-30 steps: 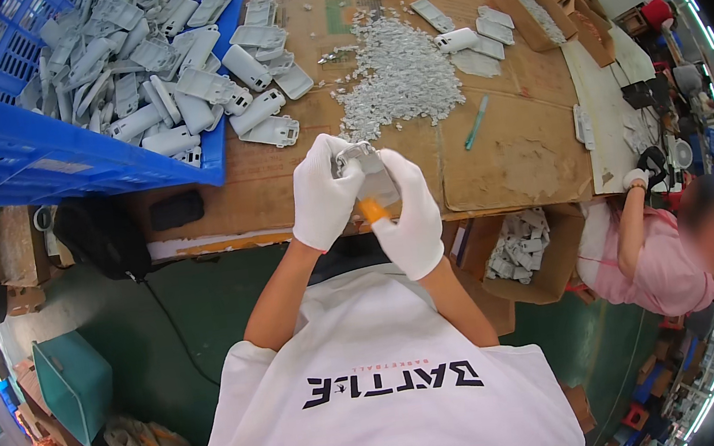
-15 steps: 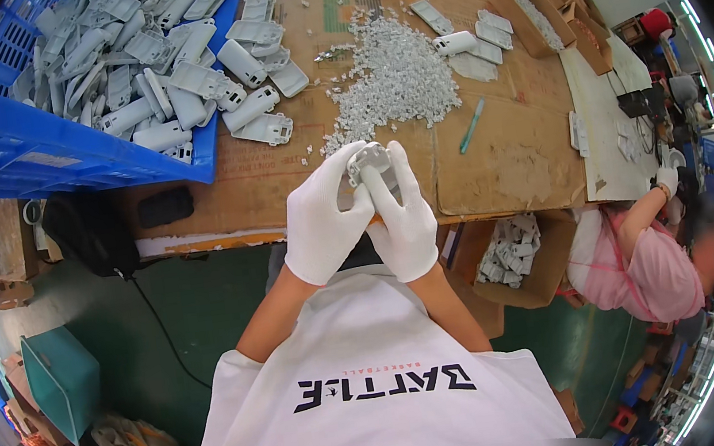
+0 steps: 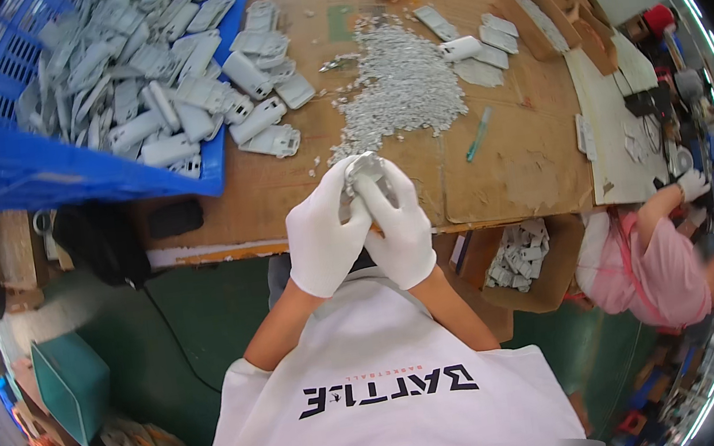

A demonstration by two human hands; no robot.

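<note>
Between my white-gloved hands, near the table's front edge, is a light grey plastic housing. My left hand grips its left side, fingers curled behind it. My right hand closes round the other side, a finger pressed onto the housing's face. My gloves hide most of the part. Just beyond lies a broad heap of small clear plastic pieces. Several matching grey housings lie to its left, and more fill a blue crate.
A teal pen lies on the cardboard-covered table. Farther right stand open cardboard boxes. Below the edge, another box holds grey parts. A dark phone-like object lies at left. A person in pink works at right.
The view has shifted slightly, so the table sits a little lower. Both hands keep hold of the housing, which has turned a little between them.
</note>
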